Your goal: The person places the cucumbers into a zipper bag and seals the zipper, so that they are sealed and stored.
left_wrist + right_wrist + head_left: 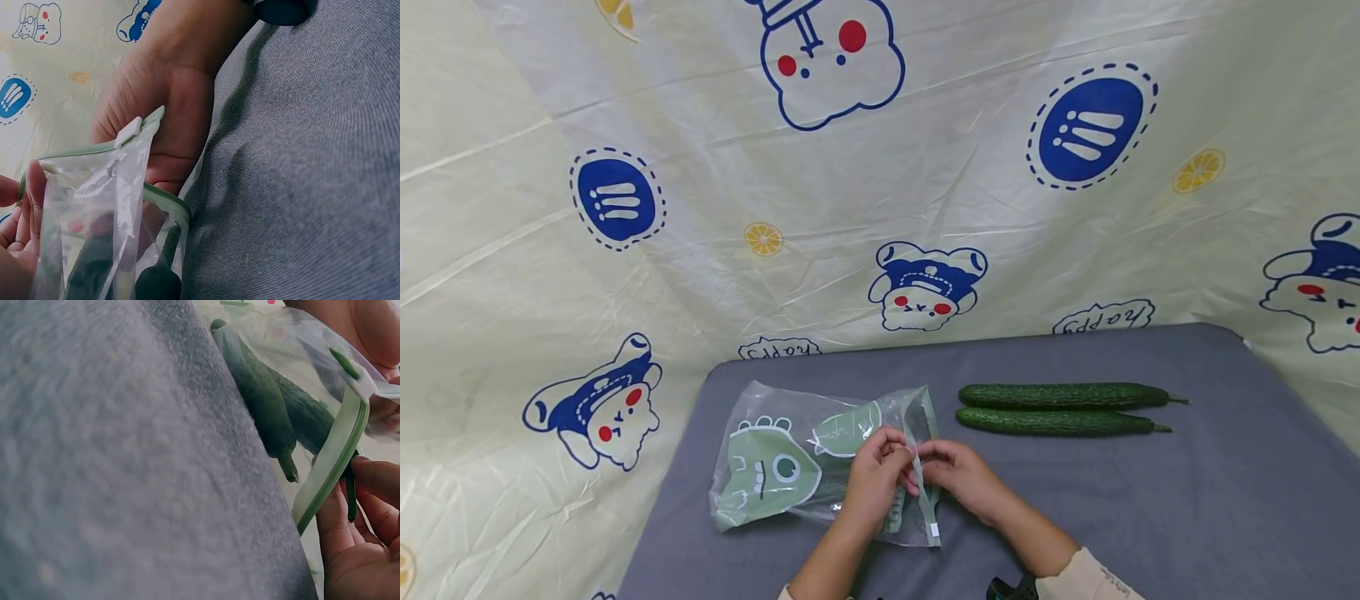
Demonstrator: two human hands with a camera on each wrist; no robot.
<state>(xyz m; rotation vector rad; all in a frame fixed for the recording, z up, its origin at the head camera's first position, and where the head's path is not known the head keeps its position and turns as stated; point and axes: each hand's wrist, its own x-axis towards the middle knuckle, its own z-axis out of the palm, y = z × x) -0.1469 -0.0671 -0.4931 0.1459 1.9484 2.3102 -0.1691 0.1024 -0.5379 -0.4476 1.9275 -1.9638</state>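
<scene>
A clear zip bag [775, 467] printed with a green dinosaur face lies flat on the grey table. My left hand [872, 479] pinches the green zip rim near its middle from the left. From the right, my right hand [966, 479] pinches the rim with thumb and fingers, close to the left fingertips. A white slider [364, 386] sits at the near end of the zip. The bag's mouth gapes a little in the left wrist view. Two cucumbers [265, 409] show through the plastic in the right wrist view, stem ends toward the mouth.
Two more long cucumbers, one behind [1060, 395] and one in front [1052, 422], lie side by side to the right of the bag, stems pointing right. The grey cloth table [1150, 517] ends at the back against a pale printed sheet [850, 183].
</scene>
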